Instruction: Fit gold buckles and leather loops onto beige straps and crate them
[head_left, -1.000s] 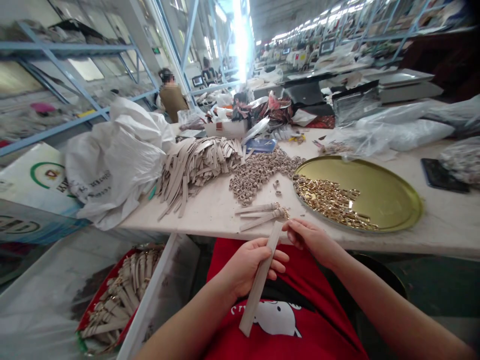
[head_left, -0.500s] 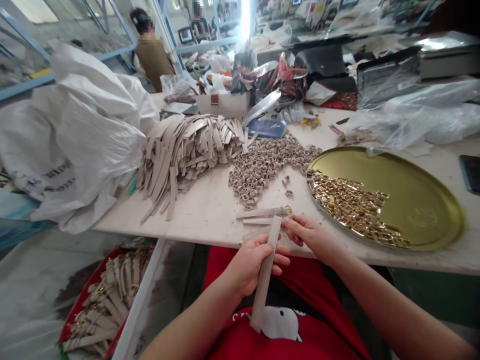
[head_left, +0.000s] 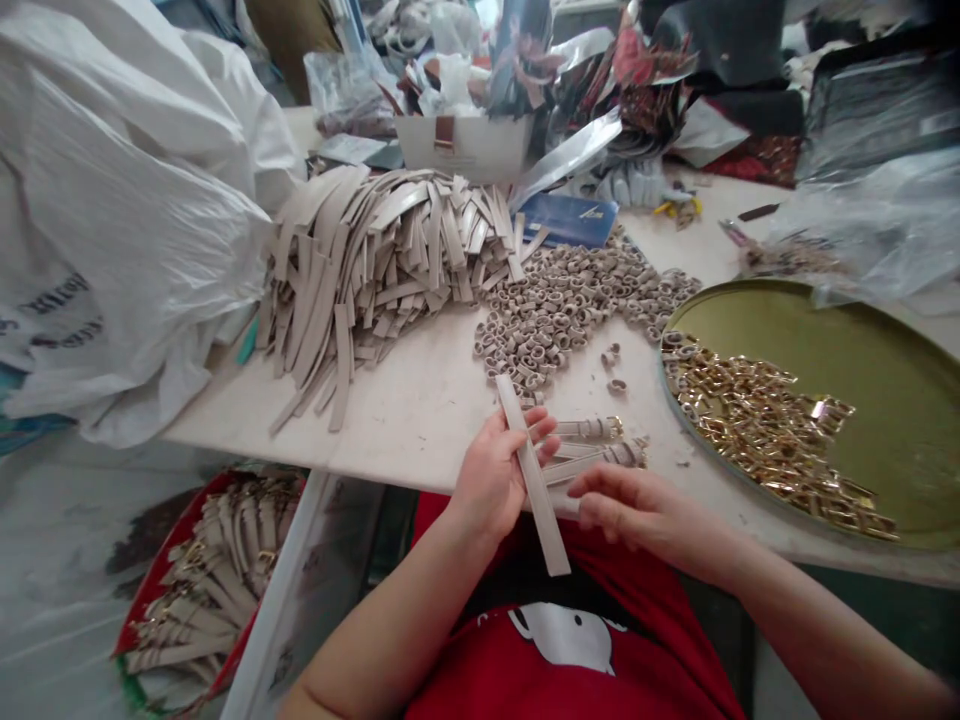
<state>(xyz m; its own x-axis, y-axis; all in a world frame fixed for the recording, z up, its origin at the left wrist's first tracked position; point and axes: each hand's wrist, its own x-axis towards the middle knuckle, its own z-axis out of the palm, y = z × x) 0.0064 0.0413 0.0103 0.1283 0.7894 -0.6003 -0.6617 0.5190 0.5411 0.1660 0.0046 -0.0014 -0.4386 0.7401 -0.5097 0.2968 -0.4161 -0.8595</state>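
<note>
**A:** What is the left hand [head_left: 491, 475] doing?

**B:** It's gripping a long beige leather strap [head_left: 534, 480], with the fingers [head_left: 541, 425] closing around its middle. The strap is slanting from just above the bench [head_left: 405, 430] down past its front edge, over the person's red T-shirt [head_left: 585, 670].

**A:** And the right hand [head_left: 645, 510]?

**B:** It's reaching in from the other side, with its fingers [head_left: 600, 510] curving loosely just beside the strap. I can't tell whether they're touching it or closing on anything.

**A:** What's lying close by?

**B:** Two or three short buckled straps [head_left: 592, 445] are resting on the bench just beyond the hands. Farther back, a heap of beige strap strips [head_left: 360, 280] is lying beside a spread of small beige loops [head_left: 570, 310].

**A:** Anything to the right?

**B:** A round gold tray [head_left: 892, 370] is sitting there, holding a scatter of gold buckles [head_left: 765, 440]. Below the bench on the left, a red-rimmed container [head_left: 195, 590] is holding a batch of buckled straps [head_left: 202, 600], and a white sack [head_left: 112, 220] is bulging beside the bench.
</note>
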